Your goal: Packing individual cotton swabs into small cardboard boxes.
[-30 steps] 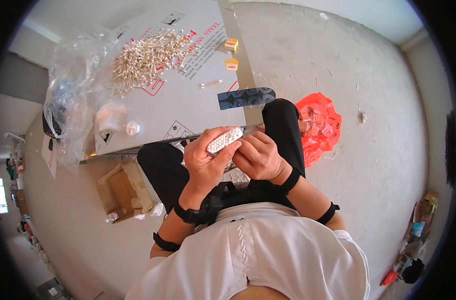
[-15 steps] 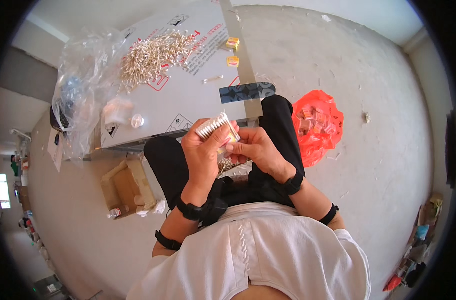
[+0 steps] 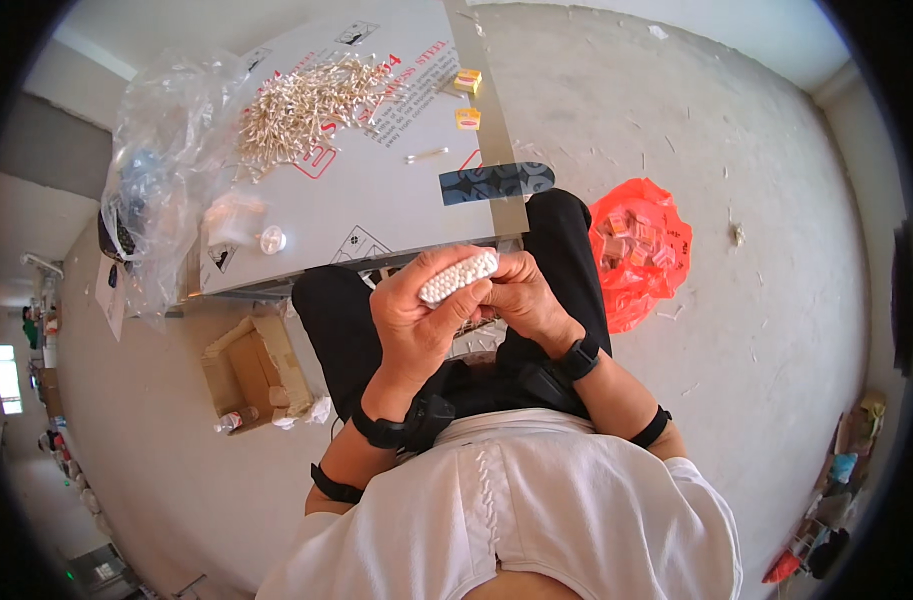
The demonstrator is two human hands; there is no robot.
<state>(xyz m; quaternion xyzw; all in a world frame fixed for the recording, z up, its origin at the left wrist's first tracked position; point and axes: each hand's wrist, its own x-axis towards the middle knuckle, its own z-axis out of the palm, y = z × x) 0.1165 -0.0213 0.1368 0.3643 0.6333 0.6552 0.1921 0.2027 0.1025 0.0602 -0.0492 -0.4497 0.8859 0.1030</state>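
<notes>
A tight bundle of cotton swabs (image 3: 461, 278), its white tips facing up, sits between my hands above my lap. My left hand (image 3: 409, 312) is closed around its left side, thumb along the near edge. The fingers of my right hand (image 3: 529, 305) are closed at the bundle's right end, pressed against it. What lies beneath the bundle is hidden by my fingers. On the table, a large heap of loose cotton swabs (image 3: 312, 112) lies beyond my hands, and a single cotton swab (image 3: 427, 156) rests nearer. Two small yellow boxes (image 3: 468, 81) stand near the table's right edge.
A clear plastic bag (image 3: 167, 170) and a white round lid (image 3: 273, 240) are on the table (image 3: 377, 195) at left. A dark patterned strip (image 3: 497, 184) crosses its edge. On the floor are an open cardboard box (image 3: 247, 370) and a red bag (image 3: 642, 255) of small packs.
The bundle has turned in my hands: the swabs' sides and a yellowish pack showed before, now their tips face up. My right hand has shifted slightly right.
</notes>
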